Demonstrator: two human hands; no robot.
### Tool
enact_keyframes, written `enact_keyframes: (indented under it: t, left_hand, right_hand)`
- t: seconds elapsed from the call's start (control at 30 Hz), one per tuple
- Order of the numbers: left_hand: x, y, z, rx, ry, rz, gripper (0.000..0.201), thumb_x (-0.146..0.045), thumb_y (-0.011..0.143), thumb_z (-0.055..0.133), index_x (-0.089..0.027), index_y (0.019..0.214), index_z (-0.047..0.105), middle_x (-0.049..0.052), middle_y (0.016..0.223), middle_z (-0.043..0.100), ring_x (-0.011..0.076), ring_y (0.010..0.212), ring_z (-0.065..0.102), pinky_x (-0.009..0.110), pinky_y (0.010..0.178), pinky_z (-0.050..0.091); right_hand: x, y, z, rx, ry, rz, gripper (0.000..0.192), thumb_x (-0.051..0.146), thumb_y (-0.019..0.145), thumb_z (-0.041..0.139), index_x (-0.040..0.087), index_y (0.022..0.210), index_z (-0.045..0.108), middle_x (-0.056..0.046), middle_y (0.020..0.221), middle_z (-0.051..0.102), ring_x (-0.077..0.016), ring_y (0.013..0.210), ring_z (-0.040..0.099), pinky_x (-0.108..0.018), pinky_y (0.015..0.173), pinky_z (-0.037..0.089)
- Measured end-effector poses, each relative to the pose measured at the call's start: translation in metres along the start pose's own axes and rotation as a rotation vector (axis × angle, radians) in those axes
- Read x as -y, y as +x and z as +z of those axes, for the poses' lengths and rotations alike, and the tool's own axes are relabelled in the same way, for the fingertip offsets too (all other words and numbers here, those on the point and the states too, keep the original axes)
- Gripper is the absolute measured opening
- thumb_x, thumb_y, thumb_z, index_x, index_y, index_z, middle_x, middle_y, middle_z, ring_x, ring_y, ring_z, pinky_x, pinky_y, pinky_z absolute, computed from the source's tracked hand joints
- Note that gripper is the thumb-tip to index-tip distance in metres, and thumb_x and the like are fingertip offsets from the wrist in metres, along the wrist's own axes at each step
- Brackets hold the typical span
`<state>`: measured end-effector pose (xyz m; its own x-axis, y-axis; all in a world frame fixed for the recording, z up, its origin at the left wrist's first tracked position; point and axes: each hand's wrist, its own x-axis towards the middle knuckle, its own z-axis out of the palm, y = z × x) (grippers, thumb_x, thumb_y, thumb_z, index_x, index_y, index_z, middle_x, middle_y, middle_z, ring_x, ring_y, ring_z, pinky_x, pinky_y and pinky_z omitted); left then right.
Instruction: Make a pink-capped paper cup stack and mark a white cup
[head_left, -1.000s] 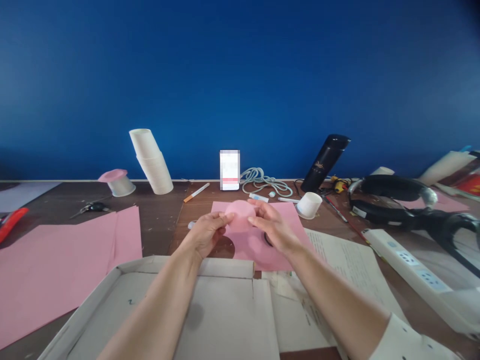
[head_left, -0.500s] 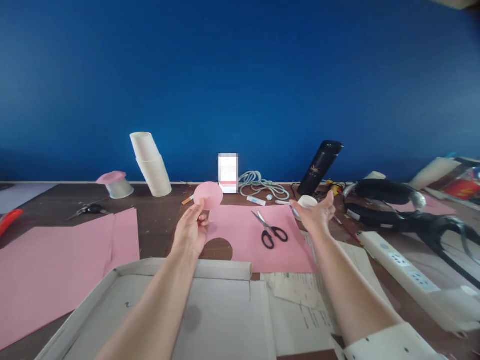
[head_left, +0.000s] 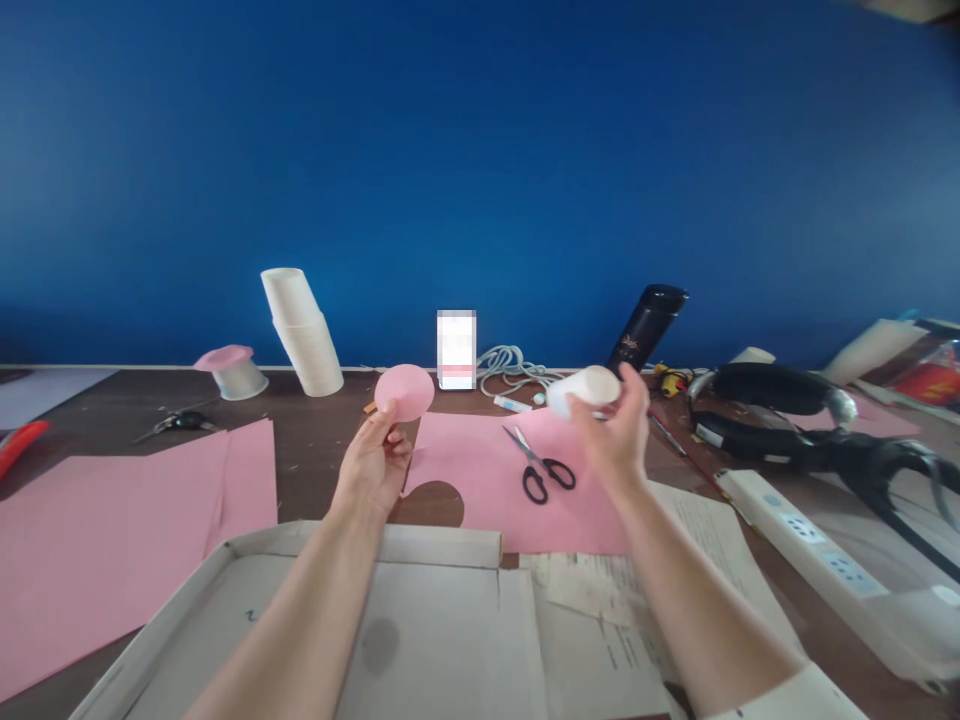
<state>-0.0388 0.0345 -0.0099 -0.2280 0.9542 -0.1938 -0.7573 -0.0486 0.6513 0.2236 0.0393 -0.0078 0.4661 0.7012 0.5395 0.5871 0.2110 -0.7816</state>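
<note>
My left hand (head_left: 375, 455) pinches a round pink paper disc (head_left: 406, 392) between thumb and fingers, held up above the table. In my right hand (head_left: 619, 430) is a white paper cup (head_left: 585, 392), lifted and tilted on its side, slightly blurred. Between the hands lies a pink paper sheet (head_left: 480, 510) with a round piece cut from its left edge. Black-handled scissors (head_left: 538, 465) rest on that sheet, blades slightly apart. To the left, a cup with a pink top (head_left: 234, 372) stands near the wall.
A stack of white paper cups (head_left: 304, 335) leans by the wall. Beside it are a phone (head_left: 456, 350), a coiled white cable (head_left: 514, 368), a glue tube (head_left: 512, 404) and a black flask (head_left: 646, 328). Nearer are a cardboard box lid (head_left: 442, 545), pink sheets (head_left: 112, 540) and a power strip (head_left: 817, 560).
My right hand has picked the white cup up off the table and brought it left, tipping it sideways. My left hand has shifted slightly left with the pink disc.
</note>
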Motion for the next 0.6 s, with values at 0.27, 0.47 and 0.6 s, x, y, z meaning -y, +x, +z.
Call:
enact_keyframes:
  t: [0.27,0.47,0.6]
  left_hand:
    - [0.004,0.004,-0.006,0.045,-0.004,-0.007,0.027,-0.022,0.062,0.079,-0.015,0.072,0.056,-0.007,0.058,0.044,0.0013,0.046,0.042,0.011,0.038,0.033]
    - [0.012,0.003,-0.004,0.023,0.062,-0.039,0.029,-0.023,0.06,0.081,-0.014,0.072,0.056,-0.006,0.061,0.047,0.0006,0.047,0.042,0.01,0.039,0.034]
    - [0.013,0.0,-0.001,0.01,0.12,-0.061,0.029,-0.024,0.06,0.08,-0.013,0.075,0.059,-0.004,0.063,0.05,0.001,0.046,0.042,0.011,0.039,0.035]
  right_hand:
    - [0.049,-0.073,0.033,0.636,0.23,-0.141,0.08,0.041,0.07,0.071,0.032,0.139,0.031,-0.007,0.137,0.046,-0.0273,0.119,0.048,-0.048,0.101,0.037]
    - [0.037,-0.073,0.042,0.706,0.16,-0.2,0.082,0.045,0.069,0.072,0.029,0.139,0.032,-0.009,0.135,0.048,-0.0293,0.12,0.048,-0.046,0.098,0.039]
    - [0.034,-0.077,0.044,0.779,0.146,-0.216,0.084,0.047,0.068,0.072,0.028,0.14,0.033,-0.01,0.133,0.05,-0.0301,0.121,0.047,-0.048,0.098,0.039]
